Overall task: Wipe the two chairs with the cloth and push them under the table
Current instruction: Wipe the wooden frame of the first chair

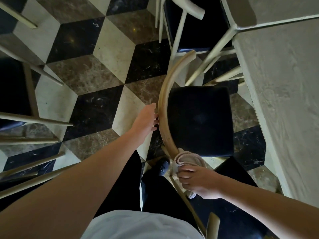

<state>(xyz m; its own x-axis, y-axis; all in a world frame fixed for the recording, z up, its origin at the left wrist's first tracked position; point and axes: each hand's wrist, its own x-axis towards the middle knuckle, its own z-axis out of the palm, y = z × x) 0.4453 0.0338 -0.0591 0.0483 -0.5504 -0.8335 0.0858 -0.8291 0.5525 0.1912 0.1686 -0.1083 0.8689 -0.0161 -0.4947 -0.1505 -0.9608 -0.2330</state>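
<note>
Below me stands a chair with a black seat (200,119) and a curved wooden backrest (164,104). My left hand (146,121) rests against the outer side of the backrest near its middle, fingers curled onto the wood. My right hand (198,181) grips a folded beige cloth (186,159) pressed onto the near end of the backrest. A second chair (188,19) with a black seat stands further away, beside the table (283,83) with its pale cloth on the right.
More chairs with pale legs (34,118) stand along the left side. Another chair back (212,225) shows at the bottom near my legs. The floor (96,69) is patterned in black, brown and white tiles. My dark shoe (163,165) is just behind the chair.
</note>
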